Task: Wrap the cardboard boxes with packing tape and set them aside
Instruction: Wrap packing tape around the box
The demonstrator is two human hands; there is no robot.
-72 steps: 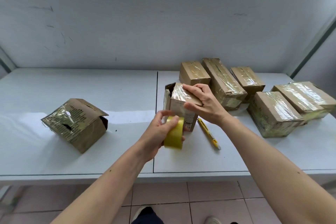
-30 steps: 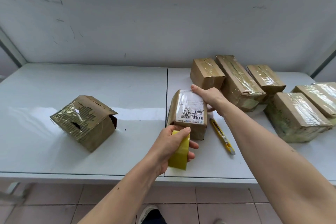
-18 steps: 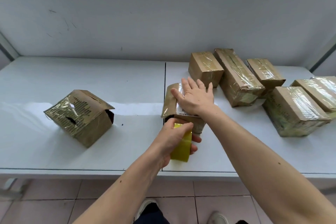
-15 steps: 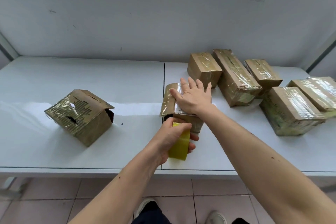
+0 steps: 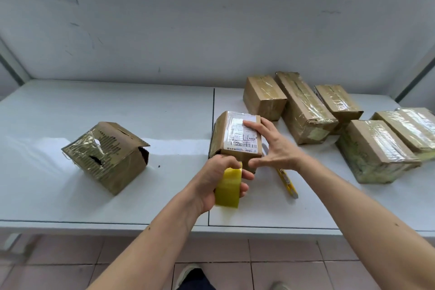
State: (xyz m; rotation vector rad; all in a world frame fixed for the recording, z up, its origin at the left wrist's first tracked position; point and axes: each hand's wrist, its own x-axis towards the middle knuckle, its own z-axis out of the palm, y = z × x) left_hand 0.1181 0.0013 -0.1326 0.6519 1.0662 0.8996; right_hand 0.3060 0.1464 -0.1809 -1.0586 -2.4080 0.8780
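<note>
Low in the middle of the frame, the left hand (image 5: 215, 178) is closed around a yellow roll of tape (image 5: 228, 189), held just in front of a small box (image 5: 236, 139) with a white label on top. The right hand (image 5: 274, 148) is spread open, its fingers (image 5: 253, 124) touching the label and right side of that box. A yellow knife (image 5: 288, 182) lies on the white table (image 5: 117, 110) under the right wrist. At the left sits a torn, tilted box (image 5: 106, 155). Further back, at the right, five taped boxes (image 5: 306, 106) sit close together.
</note>
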